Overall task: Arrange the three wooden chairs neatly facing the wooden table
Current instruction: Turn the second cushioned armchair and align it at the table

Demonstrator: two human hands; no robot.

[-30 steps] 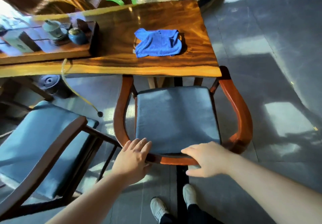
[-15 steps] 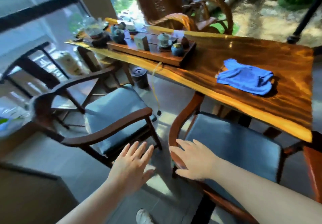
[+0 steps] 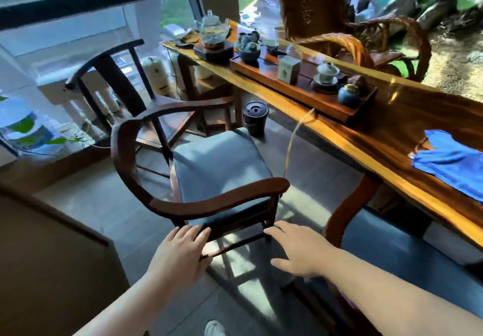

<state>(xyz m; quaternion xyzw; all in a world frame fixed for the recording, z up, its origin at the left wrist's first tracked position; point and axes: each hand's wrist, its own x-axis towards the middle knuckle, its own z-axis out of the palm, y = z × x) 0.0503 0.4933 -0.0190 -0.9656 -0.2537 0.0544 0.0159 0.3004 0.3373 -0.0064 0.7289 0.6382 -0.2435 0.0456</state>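
Your two hands reach, fingers spread and empty, toward the middle chair beside the bench.

Your left hand (image 3: 180, 253) hovers palm-down, fingers splayed, just below the near armrest of the dark wooden armchair with the grey-blue seat cushion (image 3: 209, 168), and your right hand (image 3: 295, 250) is likewise flat and spread near that chair's front leg; you grip nothing. That armchair stands turned at an angle, near the long glossy amber wooden bench (image 3: 392, 137) but not squared to it. The reddish-brown wooden armchair with a dark blue cushion (image 3: 392, 244) sits at your right, tucked partly under the bench edge. The third, black-framed wooden chair with a bare seat (image 3: 125, 84) stands farther off by the window. A crumpled blue cloth (image 3: 449, 159) lies on the bench, beside a dark wooden tea tray (image 3: 300, 84) carrying cups.
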